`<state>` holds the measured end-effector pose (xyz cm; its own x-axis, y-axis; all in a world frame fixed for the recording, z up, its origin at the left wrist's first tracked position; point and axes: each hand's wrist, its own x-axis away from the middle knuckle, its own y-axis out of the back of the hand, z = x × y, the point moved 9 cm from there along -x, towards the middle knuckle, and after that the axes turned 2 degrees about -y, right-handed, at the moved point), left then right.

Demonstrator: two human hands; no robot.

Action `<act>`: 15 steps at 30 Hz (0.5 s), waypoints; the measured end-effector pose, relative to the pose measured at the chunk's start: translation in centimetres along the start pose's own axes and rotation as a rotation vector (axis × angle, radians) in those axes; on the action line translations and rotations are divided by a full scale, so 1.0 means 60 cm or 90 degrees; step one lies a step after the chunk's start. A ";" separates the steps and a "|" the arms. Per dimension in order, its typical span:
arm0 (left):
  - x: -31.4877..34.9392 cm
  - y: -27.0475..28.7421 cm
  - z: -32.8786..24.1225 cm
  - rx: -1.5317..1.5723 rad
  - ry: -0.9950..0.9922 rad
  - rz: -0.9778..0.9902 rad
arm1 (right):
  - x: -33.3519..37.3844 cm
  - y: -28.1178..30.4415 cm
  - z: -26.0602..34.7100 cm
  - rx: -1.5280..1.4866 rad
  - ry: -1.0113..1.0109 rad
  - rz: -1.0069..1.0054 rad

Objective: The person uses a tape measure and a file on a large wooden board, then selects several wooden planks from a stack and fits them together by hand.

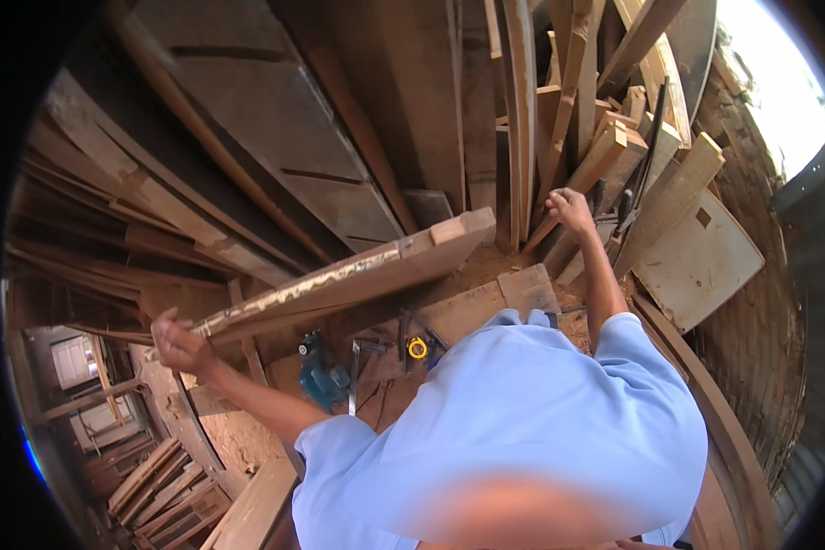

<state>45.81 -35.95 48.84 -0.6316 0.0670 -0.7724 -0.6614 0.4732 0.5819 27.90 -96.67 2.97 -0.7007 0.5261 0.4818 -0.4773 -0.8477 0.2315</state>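
Note:
My left hand (pixel 183 345) is wrapped round the left end of a long wooden plank (pixel 403 269). The plank slants up to the right, with a rough pale strip along its upper edge. Its far right end lies a little short of my right hand (pixel 570 212), apart from it. That hand reaches out to the lumber at the right, its fingers curled beside a narrow leaning wooden strip (pixel 556 151). Whatever those fingers hold, if anything, is too small to make out.
Below the plank, a wooden bench (pixel 467 321) bears a teal power tool (pixel 319 378), a metal square (pixel 353 378) and a yellow tape measure (pixel 417 348). Large boards (pixel 275 128) lean in front. Lumber offcuts (pixel 614 147) crowd the right, near a pale panel (pixel 701 261). Stacked wood (pixel 165 486) lies lower left.

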 end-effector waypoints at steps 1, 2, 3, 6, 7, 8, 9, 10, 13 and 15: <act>-0.006 -0.007 0.002 0.006 0.005 0.002 | -0.001 -0.001 0.029 -0.016 0.029 0.004; -0.008 -0.007 0.007 0.009 0.012 0.003 | 0.010 -0.013 0.075 -0.004 0.043 0.003; -0.014 -0.012 0.003 0.009 0.001 0.004 | 0.014 -0.016 0.109 -0.033 0.060 0.009; -0.018 -0.044 -0.012 0.012 -0.037 0.004 | 0.070 -0.021 0.254 -0.149 0.198 0.062; -0.028 -0.020 -0.022 -0.015 -0.051 -0.004 | 0.110 -0.042 0.318 -0.187 0.261 0.105; -0.031 -0.014 -0.026 -0.028 -0.062 -0.012 | 0.151 -0.052 0.376 -0.216 0.326 0.138; -0.022 -0.039 -0.023 -0.020 -0.066 -0.013 | 0.194 -0.045 0.424 -0.170 0.423 0.107; -0.022 -0.039 -0.024 -0.025 -0.067 -0.023 | 0.242 -0.054 0.473 -0.135 0.519 0.091; -0.019 -0.024 -0.024 -0.046 -0.078 -0.037 | 0.373 -0.115 0.570 0.051 0.680 0.040; -0.020 -0.008 -0.029 -0.063 -0.090 -0.053 | 0.419 -0.163 0.591 0.195 0.733 0.006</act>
<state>46.20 -37.82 49.95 -0.5144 0.1567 -0.8431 -0.7500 0.3945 0.5309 33.77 -77.59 42.79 -0.8421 0.1380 -0.5214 -0.4322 -0.7509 0.4994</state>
